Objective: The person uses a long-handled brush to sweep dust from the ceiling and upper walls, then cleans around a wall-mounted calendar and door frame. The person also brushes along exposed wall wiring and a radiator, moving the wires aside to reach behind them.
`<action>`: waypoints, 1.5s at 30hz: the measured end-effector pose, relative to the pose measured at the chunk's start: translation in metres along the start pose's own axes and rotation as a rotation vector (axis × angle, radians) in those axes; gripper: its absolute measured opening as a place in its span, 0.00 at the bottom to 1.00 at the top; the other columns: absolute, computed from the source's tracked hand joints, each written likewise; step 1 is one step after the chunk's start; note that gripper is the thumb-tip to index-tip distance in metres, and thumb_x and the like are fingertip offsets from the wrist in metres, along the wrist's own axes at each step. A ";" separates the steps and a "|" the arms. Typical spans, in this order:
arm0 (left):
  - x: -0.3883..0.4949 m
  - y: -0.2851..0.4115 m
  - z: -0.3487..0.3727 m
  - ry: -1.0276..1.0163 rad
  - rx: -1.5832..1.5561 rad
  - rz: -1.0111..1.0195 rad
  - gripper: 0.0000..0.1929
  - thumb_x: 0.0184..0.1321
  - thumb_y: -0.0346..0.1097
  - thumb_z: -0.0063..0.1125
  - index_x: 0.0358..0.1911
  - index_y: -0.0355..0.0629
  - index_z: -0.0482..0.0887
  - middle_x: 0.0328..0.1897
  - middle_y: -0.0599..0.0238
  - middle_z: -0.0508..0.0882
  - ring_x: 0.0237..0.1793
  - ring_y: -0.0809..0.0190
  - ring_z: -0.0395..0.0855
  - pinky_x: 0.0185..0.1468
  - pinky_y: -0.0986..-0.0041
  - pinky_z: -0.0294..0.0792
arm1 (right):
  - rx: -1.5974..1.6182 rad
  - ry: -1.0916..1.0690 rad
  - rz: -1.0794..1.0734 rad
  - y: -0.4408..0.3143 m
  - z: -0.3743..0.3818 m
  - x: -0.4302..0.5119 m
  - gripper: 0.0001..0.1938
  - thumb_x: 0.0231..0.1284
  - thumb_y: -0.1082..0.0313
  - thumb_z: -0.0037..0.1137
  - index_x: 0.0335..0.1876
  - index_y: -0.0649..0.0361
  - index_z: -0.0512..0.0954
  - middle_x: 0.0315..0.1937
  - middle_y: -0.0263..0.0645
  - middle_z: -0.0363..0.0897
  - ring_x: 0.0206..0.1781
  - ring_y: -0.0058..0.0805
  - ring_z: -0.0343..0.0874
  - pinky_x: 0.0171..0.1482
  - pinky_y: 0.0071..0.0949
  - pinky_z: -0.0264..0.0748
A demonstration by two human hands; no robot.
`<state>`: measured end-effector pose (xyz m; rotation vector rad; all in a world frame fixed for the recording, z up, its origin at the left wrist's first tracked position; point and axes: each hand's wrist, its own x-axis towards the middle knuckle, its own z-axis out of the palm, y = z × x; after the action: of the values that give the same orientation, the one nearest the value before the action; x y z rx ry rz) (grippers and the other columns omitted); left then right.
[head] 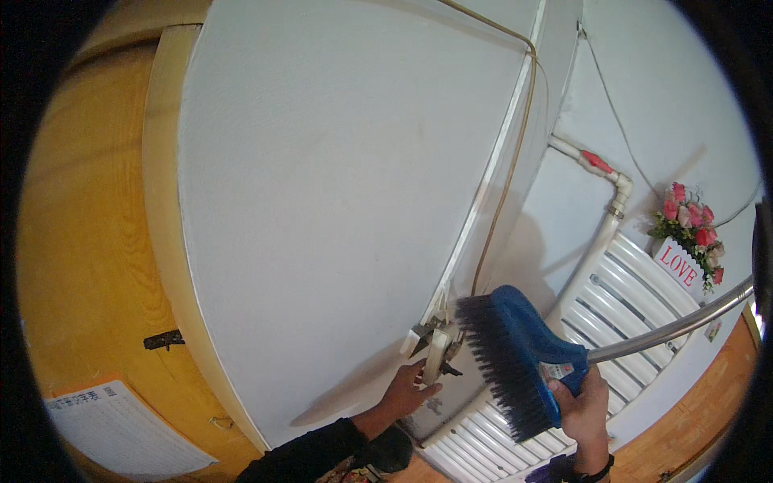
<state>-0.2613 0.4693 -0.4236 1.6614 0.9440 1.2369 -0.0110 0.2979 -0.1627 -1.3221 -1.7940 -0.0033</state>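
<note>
My right hand (583,404) grips a blue broom head (543,350) where it joins its metal handle (670,332). The broom's dark bristles (498,368) point left, towards the wall corner. With bent fingers, my left hand (407,392) touches a pale, narrow block (436,356) at the lower end of white trunking. Dark pieces and loose wires lie around that block; their exact kind cannot be told. Part of the corner behind the broom is hidden.
White radiators (622,290) line the right wall, below a pipe with a red valve handle (596,162). Artificial flowers in a white planter (679,262) sit on the radiator. A brown cable (513,157) hangs along the corner. A yellow wooden door (102,241) with a dark handle is at left.
</note>
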 end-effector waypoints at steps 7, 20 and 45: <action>0.003 -0.023 0.007 0.025 -0.137 0.000 0.22 0.80 0.47 0.62 0.61 0.34 0.79 0.55 0.56 0.89 0.53 0.58 0.87 0.60 0.58 0.80 | 0.013 0.072 0.063 0.005 0.001 -0.004 0.18 0.66 0.74 0.72 0.57 0.67 0.78 0.43 0.53 0.92 0.45 0.39 0.93 0.51 0.34 0.85; 0.024 -0.004 0.014 -0.162 -0.220 0.070 0.35 0.70 0.44 0.74 0.70 0.30 0.69 0.64 0.46 0.80 0.57 0.53 0.83 0.61 0.60 0.81 | 0.003 0.061 0.166 -0.020 -0.010 -0.011 0.19 0.65 0.76 0.71 0.59 0.68 0.78 0.45 0.51 0.92 0.47 0.33 0.91 0.53 0.33 0.84; 0.015 0.046 0.041 0.252 0.403 0.067 0.35 0.57 0.47 0.83 0.59 0.32 0.76 0.57 0.42 0.78 0.61 0.39 0.78 0.65 0.51 0.73 | -0.409 -0.274 -0.127 -0.079 -0.002 0.077 0.22 0.65 0.63 0.74 0.60 0.60 0.79 0.33 0.58 0.86 0.38 0.62 0.88 0.41 0.46 0.82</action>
<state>-0.2146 0.4588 -0.3827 1.8842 1.3739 1.3906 -0.0739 0.3222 -0.0753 -1.5468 -2.1896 -0.2853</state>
